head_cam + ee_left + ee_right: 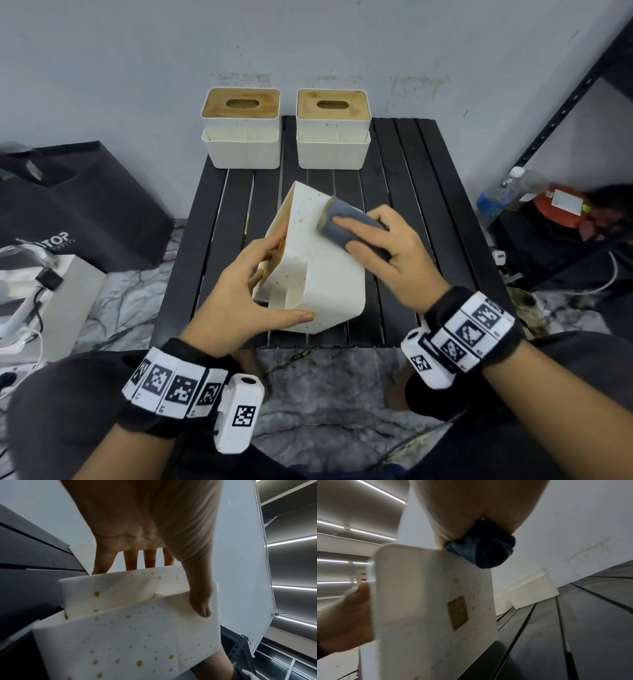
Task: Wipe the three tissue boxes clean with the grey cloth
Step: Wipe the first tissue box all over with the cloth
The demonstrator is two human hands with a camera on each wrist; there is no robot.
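On the black slatted counter [394, 192], near its front edge, a cream tissue box [329, 277] sits tipped over on its side, its surface dotted with small orange-brown specks. The left hand [239, 291] grips it from the left: the fingers [274, 241] curl over the upper edge toward the wooden-lidded side, and the thumb lies along the lower near face. The left wrist view shows the same hold, thumb pressed on the speckled outer wall of the box [137, 642] and four fingers reaching behind its rim. The right hand [394, 253] holds a folded grey cloth [349, 222] flat against the upward-facing side of the box, fingers stretched over the cloth and thumb at its near edge. From the right wrist view the cloth [484, 550] looks dark blue-grey, bunched between the palm and the top corner of the box [428, 608]; a small brown square patch shows on that face.

At the back of the counter, against the pale wall [137, 68], two more tissue boxes stand upright and apart: the left box [241, 144] overhanging the counter's left rear corner, the right box [333, 144] beside it. Each has a wooden lid with an oval slot. A dark bag [85, 212] sits on the floor to the left, and a plastic bottle [503, 195] stands at the right by a black metal rack [565, 106].
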